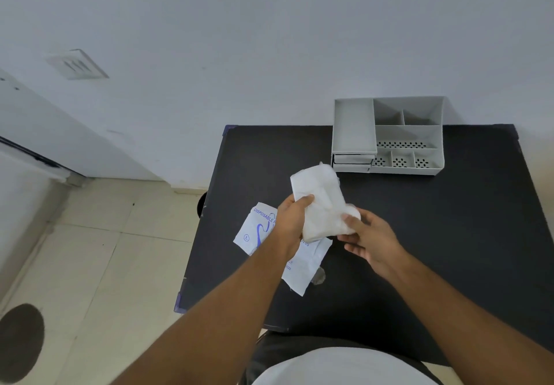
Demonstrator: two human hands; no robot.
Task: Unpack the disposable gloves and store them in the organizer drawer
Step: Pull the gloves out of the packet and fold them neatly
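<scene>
White folded disposable gloves (320, 202) are being held just before the organizer (404, 170), left hand (292, 220) gripping one side with curled fingers (304, 199), right hand (371, 237) pinching the lower end. Their wrapper (305, 264) is lying, seemingly emptied, farther from the organizer; filling its open drawer (353, 146) is remaining.

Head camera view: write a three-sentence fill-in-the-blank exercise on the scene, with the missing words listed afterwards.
1. The left hand and the right hand hold the folded gloves over the ____ table.
2. The printed packet lies flat on the table, partly under the ____ forearm.
3. The grey organizer stands at the far ____ side of the table.

Missing words: black; left; right.
</scene>
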